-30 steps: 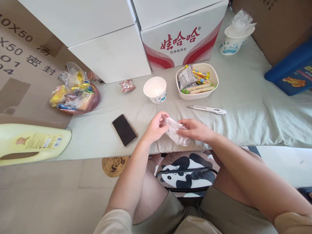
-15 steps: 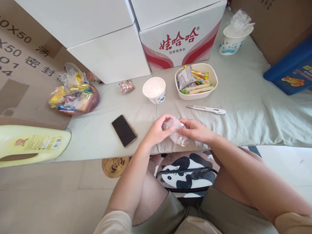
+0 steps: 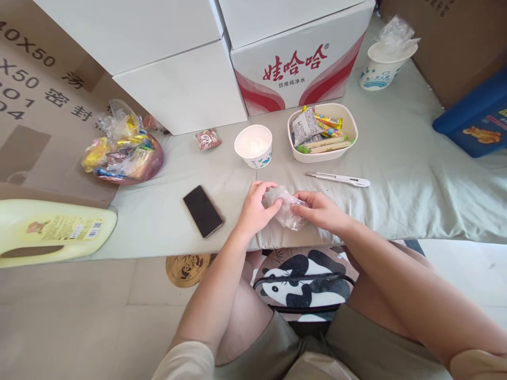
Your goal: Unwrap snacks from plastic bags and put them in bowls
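Note:
A crumpled clear plastic bag [image 3: 291, 215] is held between my two hands, just above the front edge of the cloth-covered surface. My left hand [image 3: 257, 207] grips its left side with thumb and fingers curved around it. On the bag's right side my right hand [image 3: 319, 211] pinches the plastic. Whether anything lies inside the crumpled plastic cannot be made out. Beyond my hands stands a white paper cup [image 3: 254, 148] with something whitish in it. A white utility knife [image 3: 338, 179] lies behind my right hand, and a dark phone [image 3: 203, 211] lies left of my left hand.
An oval tub [image 3: 325, 157] holds snack packets and sticks. A small red packet [image 3: 208, 139] lies left of the cup. At left are a bowl of wrapped snacks [image 3: 152, 168] and a yellow jug [image 3: 59, 232]. Boxes [image 3: 301, 74] line the back; another cup [image 3: 378, 74] holds plastic.
My left hand has opened its grip slightly and shifted a little up and left on the plastic bag. The bag looks more bunched together. The whole view has shifted slightly.

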Tool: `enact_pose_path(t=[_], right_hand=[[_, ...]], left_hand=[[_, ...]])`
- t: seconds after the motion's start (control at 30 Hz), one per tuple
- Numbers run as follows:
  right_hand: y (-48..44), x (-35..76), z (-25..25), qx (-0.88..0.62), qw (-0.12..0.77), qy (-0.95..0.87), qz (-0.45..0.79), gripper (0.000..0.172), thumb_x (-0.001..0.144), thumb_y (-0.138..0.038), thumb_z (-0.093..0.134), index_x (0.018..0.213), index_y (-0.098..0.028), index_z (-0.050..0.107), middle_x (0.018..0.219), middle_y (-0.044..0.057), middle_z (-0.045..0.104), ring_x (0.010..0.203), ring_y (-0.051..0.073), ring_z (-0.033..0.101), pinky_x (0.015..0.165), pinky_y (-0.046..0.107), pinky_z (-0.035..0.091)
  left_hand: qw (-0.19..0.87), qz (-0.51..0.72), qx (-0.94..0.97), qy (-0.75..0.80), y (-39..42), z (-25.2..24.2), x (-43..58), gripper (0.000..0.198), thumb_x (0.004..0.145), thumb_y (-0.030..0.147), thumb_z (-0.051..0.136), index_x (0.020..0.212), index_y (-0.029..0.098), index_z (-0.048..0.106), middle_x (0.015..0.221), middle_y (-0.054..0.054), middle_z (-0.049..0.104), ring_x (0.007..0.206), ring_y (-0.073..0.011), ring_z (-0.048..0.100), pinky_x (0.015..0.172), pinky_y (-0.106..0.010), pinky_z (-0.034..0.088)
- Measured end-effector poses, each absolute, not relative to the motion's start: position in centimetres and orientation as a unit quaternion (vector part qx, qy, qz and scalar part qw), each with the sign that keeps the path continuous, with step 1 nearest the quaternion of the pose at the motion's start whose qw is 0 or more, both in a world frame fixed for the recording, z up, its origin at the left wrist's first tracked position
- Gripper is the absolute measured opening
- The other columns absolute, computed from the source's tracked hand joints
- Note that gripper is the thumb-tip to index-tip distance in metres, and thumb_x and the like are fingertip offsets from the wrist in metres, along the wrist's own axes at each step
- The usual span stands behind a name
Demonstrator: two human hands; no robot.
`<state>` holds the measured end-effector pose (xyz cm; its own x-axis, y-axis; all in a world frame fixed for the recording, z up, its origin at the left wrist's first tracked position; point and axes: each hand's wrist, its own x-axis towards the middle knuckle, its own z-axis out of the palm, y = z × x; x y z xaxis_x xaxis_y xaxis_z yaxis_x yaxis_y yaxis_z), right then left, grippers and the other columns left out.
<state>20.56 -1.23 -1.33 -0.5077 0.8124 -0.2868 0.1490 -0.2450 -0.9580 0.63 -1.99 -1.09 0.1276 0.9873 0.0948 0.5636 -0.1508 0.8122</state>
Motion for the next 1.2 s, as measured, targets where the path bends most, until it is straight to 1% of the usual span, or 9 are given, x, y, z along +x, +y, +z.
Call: enact_pose_path(t=[0.13,0.23,0.4,0.5,0.57,0.67,0.8,1.1,1.2], right_hand=[[-1.3,20.5,-1.0,-0.407,0.275,-0.567,0.661,0.032,0.077,-0.044,0.066,0.096,-0.017,0.066,0.083,0.003,0.065,0.074,0.017,0.058,0.07,0.029,0.046],[-1.3,20.5,-0.8,-0.388,0.289,-0.567,0.667,0.034,0.079,-0.045,0.065,0.098,-0.017,0.066,0.091,0.005,0.068,0.081,0.019,0.061,0.075,0.032,0.048],[-1.2,20.9,-0.9,-0.429,0.326,-0.573,0.618,0.036,0.081,-0.049,0.062,0.099,-0.018,0.064,0.092,0.006,0.068,0.082,0.019,0.061,0.077,0.033,0.048],[-1.1,21.0,-1.2,-0.471,0.364,-0.573,0.564,0.036,0.079,-0.046,0.063,0.103,-0.019,0.061,0.102,0.008,0.067,0.088,0.02,0.061,0.078,0.033,0.049],[-1.1,20.8,-1.3,-0.449,0.357,-0.574,0.585,0.038,0.077,-0.044,0.065,0.105,-0.019,0.059,0.109,0.01,0.067,0.093,0.021,0.063,0.081,0.034,0.051],[-1.2,20.6,-1.4,-0.408,0.326,-0.572,0.632,0.035,0.077,-0.044,0.066,0.102,-0.02,0.058,0.101,0.009,0.068,0.087,0.02,0.064,0.079,0.034,0.051],[-1.2,20.6,-1.2,-0.439,0.338,-0.565,0.611,0.029,0.078,-0.044,0.063,0.094,-0.02,0.056,0.088,0.005,0.066,0.077,0.017,0.061,0.071,0.03,0.049],[-0.8,21.7,-1.4,-0.464,0.31,-0.575,0.598,0.026,0.081,-0.044,0.057,0.096,-0.022,0.055,0.086,0.003,0.063,0.074,0.018,0.058,0.068,0.032,0.045],[-0.8,22.0,-1.7,-0.485,0.284,-0.577,0.592,0.023,0.084,-0.041,0.054,0.098,-0.023,0.056,0.081,0.002,0.063,0.072,0.018,0.058,0.066,0.031,0.044]], left_hand=[[0.404,0.321,0.681,0.519,-2.1,-0.9,1.0,0.019,0.089,0.029,0.056,0.104,0.02,0.063,0.103,-0.006,0.069,0.095,-0.0179,0.065,0.086,-0.032,0.053],[0.474,0.298,0.669,0.489,-2.1,-0.9,1.2,0.032,0.086,0.038,0.063,0.112,0.019,0.061,0.104,-0.006,0.071,0.091,-0.0185,0.067,0.083,-0.031,0.054],[0.481,0.32,0.627,0.523,-2.0,-1.1,1.2,0.033,0.085,0.044,0.063,0.103,0.017,0.064,0.091,-0.005,0.071,0.08,-0.0166,0.064,0.074,-0.027,0.051],[0.491,0.317,0.619,0.525,-2.0,-0.9,1.1,0.034,0.086,0.046,0.059,0.099,0.016,0.066,0.082,-0.003,0.068,0.07,-0.0143,0.06,0.065,-0.025,0.047],[0.484,0.305,0.627,0.528,-2.0,-0.8,1.1,0.033,0.085,0.045,0.059,0.099,0.016,0.066,0.079,-0.002,0.066,0.067,-0.0133,0.057,0.063,-0.025,0.045],[0.477,0.3,0.635,0.528,-2.0,-0.7,1.1,0.033,0.083,0.044,0.062,0.1,0.016,0.066,0.082,-0.002,0.067,0.069,-0.0133,0.057,0.064,-0.024,0.045],[0.488,0.31,0.621,0.529,-1.9,-1.1,1.3,0.036,0.078,0.046,0.067,0.1,0.018,0.064,0.086,-0.002,0.067,0.071,-0.0135,0.058,0.064,-0.024,0.046],[0.459,0.321,0.616,0.554,-1.2,-0.9,2.0,0.025,0.077,0.042,0.066,0.086,0.018,0.064,0.07,0.002,0.06,0.061,-0.0112,0.051,0.059,-0.023,0.043],[0.399,0.387,0.594,0.582,-1.3,-0.9,2.0,0.024,0.077,0.042,0.065,0.082,0.019,0.062,0.068,0.003,0.058,0.06,-0.0107,0.049,0.057,-0.023,0.041]])
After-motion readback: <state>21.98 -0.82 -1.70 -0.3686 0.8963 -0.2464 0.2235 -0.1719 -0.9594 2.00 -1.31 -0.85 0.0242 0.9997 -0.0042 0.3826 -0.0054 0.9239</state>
